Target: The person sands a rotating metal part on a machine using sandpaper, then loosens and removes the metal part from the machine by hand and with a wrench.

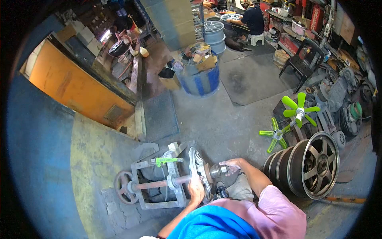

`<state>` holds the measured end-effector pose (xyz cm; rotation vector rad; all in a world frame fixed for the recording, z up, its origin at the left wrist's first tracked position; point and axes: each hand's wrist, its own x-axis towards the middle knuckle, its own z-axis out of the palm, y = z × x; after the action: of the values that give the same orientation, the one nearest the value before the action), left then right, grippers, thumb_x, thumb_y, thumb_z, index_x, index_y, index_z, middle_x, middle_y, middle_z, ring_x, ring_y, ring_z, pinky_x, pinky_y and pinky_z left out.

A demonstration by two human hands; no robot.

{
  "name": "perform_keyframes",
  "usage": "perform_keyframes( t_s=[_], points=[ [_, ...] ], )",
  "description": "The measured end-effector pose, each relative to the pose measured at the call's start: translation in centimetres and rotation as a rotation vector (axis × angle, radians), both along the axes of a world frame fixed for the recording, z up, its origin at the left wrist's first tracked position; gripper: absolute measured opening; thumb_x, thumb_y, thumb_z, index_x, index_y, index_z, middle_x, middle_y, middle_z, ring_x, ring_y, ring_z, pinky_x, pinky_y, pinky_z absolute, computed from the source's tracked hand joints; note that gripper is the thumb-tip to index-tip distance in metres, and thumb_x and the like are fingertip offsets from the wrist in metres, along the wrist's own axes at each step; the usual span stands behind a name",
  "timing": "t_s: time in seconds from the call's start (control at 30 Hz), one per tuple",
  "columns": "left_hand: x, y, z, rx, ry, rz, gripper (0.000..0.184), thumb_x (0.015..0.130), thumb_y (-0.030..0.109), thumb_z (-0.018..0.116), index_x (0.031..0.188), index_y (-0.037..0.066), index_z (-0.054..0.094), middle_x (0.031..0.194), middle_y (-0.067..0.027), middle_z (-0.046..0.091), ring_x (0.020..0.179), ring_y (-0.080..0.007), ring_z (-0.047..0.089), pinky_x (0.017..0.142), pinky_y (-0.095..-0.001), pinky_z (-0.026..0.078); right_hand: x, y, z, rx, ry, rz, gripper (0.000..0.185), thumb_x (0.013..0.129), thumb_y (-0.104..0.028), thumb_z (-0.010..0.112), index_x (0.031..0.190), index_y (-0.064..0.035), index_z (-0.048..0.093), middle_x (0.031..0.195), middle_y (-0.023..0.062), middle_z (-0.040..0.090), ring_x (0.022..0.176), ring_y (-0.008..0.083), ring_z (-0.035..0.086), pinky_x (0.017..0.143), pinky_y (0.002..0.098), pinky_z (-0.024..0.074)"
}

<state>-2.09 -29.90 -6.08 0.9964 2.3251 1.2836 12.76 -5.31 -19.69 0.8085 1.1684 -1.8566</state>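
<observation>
A grey metal wheel [195,159], seen nearly edge-on, sits on the horizontal shaft [153,185] of a floor stand. My left hand [195,189] is closed on the near side of this wheel; part of its fingers is hidden. At the shaft's right end, beyond a stepped metal cone [215,171], is a hex nut [224,169]. My right hand [232,164] has its fingers around that nut. The metal stand frame [140,206] carries a spoked handwheel [122,187] at its left end and a bright green bar [164,160] on top.
Several stacked wheel rims [318,167] lie on their sides at my right, near green fan-like blades [299,109]. A blue drum [201,81] full of scraps stands ahead. Farther back are a black chair [305,59], a dog [235,43] and a seated person [253,22].
</observation>
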Motion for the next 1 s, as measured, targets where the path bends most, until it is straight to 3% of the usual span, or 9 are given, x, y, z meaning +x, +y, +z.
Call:
perform_keyframes(
  t_s=[0.07, 0.17, 0.33, 0.43, 0.53, 0.67, 0.83, 0.87, 1.0],
  points=[
    [-0.1, 0.0, -0.3, -0.005, 0.0, -0.009, 0.023, 0.101, 0.016, 0.056, 0.091, -0.002, 0.065, 0.077, -0.0196, 0.065, 0.071, -0.0364, 0.065, 0.063, -0.0469, 0.048, 0.8, -0.2, 0.2, 0.035, -0.014, -0.118, 0.067, 0.093, -0.07, 0.056, 0.125, -0.0114, 0.066, 0.115, 0.0099, 0.072, 0.096, 0.0241, 0.068, 0.089, 0.0396, 0.0537],
    [-0.2, -0.2, -0.5, 0.009, -0.022, -0.001, 0.023, 0.102, 0.016, 0.056, 0.091, -0.002, 0.064, 0.076, -0.0189, 0.064, 0.07, -0.0359, 0.064, 0.063, -0.0467, 0.047, 1.5, 0.4, 1.8, 0.158, 0.297, -0.479, 0.059, 0.085, -0.048, 0.08, 0.129, -0.0112, 0.065, 0.128, 0.0089, 0.065, 0.122, 0.0222, 0.058, 0.098, 0.0446, 0.051],
    [0.0, 0.2, 0.4, 0.03, -0.018, -0.029, 0.024, 0.102, 0.017, 0.056, 0.091, -0.003, 0.064, 0.073, -0.0181, 0.063, 0.067, -0.0359, 0.063, 0.061, -0.0463, 0.046, 0.5, -0.6, 3.9, 0.418, 0.026, -0.507, 0.072, 0.092, -0.062, 0.066, 0.143, -0.0116, 0.055, 0.131, 0.0164, 0.065, 0.125, 0.0303, 0.058, 0.105, 0.049, 0.046],
    [0.0, 0.2, -0.4, 0.029, 0.049, -0.002, 0.023, 0.103, 0.017, 0.056, 0.092, -0.002, 0.064, 0.072, -0.0173, 0.062, 0.065, -0.0336, 0.062, 0.059, -0.0446, 0.045, 0.3, -0.4, 1.8, -0.058, -0.078, -0.152, 0.09, 0.092, -0.078, 0.048, 0.151, -0.0113, 0.045, 0.129, 0.0232, 0.067, 0.107, 0.0335, 0.068, 0.102, 0.0451, 0.0487],
    [0.1, 0.3, 0.5, 0.098, -0.022, -0.029, 0.023, 0.103, 0.016, 0.056, 0.092, -0.002, 0.064, 0.071, -0.0157, 0.061, 0.063, -0.03, 0.06, 0.058, -0.0432, 0.045, 0.2, 0.3, 1.2, -0.02, -0.04, -0.121, 0.066, 0.094, -0.067, 0.059, 0.137, -0.0169, 0.057, 0.122, 0.0143, 0.069, 0.105, 0.0236, 0.068, 0.084, 0.0405, 0.0544],
    [0.1, 0.4, 0.8, 0.101, 0.056, -0.035, 0.022, 0.102, 0.016, 0.056, 0.092, -0.002, 0.064, 0.07, -0.0137, 0.06, 0.061, -0.0274, 0.058, 0.057, -0.0416, 0.044, 1.2, 0.8, 1.9, 0.145, 0.267, -0.538, 0.06, 0.085, -0.052, 0.078, 0.127, -0.0135, 0.062, 0.13, 0.0099, 0.063, 0.116, 0.0271, 0.063, 0.091, 0.0462, 0.0542],
    [0.2, 0.4, 1.2, -0.033, -0.053, 0.013, 0.025, 0.103, 0.014, 0.051, 0.092, -0.004, 0.065, 0.077, -0.0173, 0.065, 0.072, -0.0321, 0.065, 0.065, -0.0448, 0.048, -0.1, 0.3, 1.9, 0.049, -0.208, -0.145, 0.091, 0.092, -0.08, 0.045, 0.151, -0.0113, 0.047, 0.139, 0.026, 0.06, 0.114, 0.0309, 0.069, 0.088, 0.0437, 0.0566],
    [-0.1, 0.4, 1.3, -0.079, -0.064, -0.012, 0.026, 0.103, 0.017, 0.053, 0.096, -0.005, 0.066, 0.081, -0.0181, 0.067, 0.076, -0.0317, 0.066, 0.069, -0.0435, 0.05, 0.9, 0.2, 2.3, -0.092, -0.166, -0.145, 0.096, 0.092, -0.083, 0.039, 0.147, -0.0055, 0.048, 0.125, 0.0295, 0.065, 0.127, 0.0355, 0.061, 0.106, 0.0476, 0.0485],
    [-0.6, 0.3, 2.5, -0.096, -0.122, 0.047, 0.027, 0.101, 0.022, 0.061, 0.102, -0.003, 0.072, 0.092, -0.0188, 0.068, 0.083, -0.0281, 0.066, 0.074, -0.0413, 0.05, 0.5, 1.2, -0.5, -0.147, -0.01, -0.076, 0.083, 0.095, -0.071, 0.051, 0.147, -0.0068, 0.047, 0.136, 0.0243, 0.06, 0.127, 0.0369, 0.06, 0.102, 0.0464, 0.053]
  ],
)
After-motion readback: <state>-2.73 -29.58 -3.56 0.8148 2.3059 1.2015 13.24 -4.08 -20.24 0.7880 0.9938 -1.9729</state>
